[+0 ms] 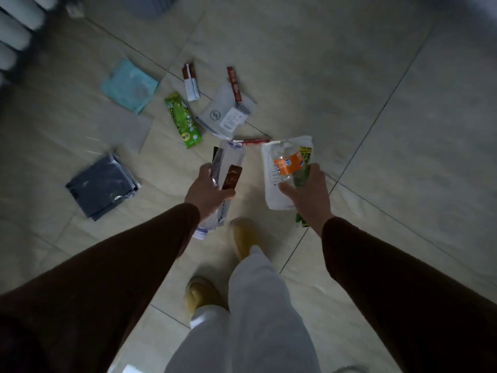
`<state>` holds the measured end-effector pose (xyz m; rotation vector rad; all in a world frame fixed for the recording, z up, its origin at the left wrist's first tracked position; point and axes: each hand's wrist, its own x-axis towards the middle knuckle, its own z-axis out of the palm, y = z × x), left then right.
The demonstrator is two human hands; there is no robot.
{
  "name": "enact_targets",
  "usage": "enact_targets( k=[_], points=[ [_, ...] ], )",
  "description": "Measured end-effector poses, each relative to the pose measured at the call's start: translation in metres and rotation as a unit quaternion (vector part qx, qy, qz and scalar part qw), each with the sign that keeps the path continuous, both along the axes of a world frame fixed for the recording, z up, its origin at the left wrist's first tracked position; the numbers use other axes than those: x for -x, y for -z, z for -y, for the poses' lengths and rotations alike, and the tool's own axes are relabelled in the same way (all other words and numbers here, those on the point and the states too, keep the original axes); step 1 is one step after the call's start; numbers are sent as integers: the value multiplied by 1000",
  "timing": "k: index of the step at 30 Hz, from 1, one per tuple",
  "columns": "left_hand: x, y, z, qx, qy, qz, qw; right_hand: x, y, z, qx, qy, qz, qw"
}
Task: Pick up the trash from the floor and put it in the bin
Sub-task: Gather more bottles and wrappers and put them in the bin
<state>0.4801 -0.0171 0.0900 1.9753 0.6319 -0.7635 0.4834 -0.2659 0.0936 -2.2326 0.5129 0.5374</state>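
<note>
Grey mailer bag (225, 111): a circled mark and large letters, perhaps "WOW", blurred.
Green snack packet (183, 120): printed characters, unreadable.
Bottle's orange label (288, 163): blue logo, illegible.

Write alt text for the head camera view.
Both hands hold trash above a tiled floor: the left hand grips wrappers, the right hand a clear bottle with paper. More wrappers, including a green wrapper, lie ahead near a grey bin.

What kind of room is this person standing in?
Probably a room in a home: pale tiled floor, white ribbed radiator at upper left, grey ribbed plastic bin at the top, and soft tan slippers worn indoors.
</note>
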Motion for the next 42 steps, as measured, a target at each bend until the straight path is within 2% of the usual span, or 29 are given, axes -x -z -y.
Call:
enact_targets(
  k=[7,12,18,30,42],
  points=[
    [-49,-50,51,-4,-42,11,999,-77,-53,64,-51,17,-13,998],
    [-95,-63,93,-21,-106,-8,994,-150,-72,103,-70,-15,-16,997],
    [-169,-68,134,-2,-173,28,985,-249,-96,122,-76,-61,-9,995],
    [-323,-79,97,31,-276,46,959,-449,-123,67,-85,-141,-18,986],
    [-483,-94,49,-22,-376,63,924,-636,-134,-27,-147,-276,-24,950]
  ],
)
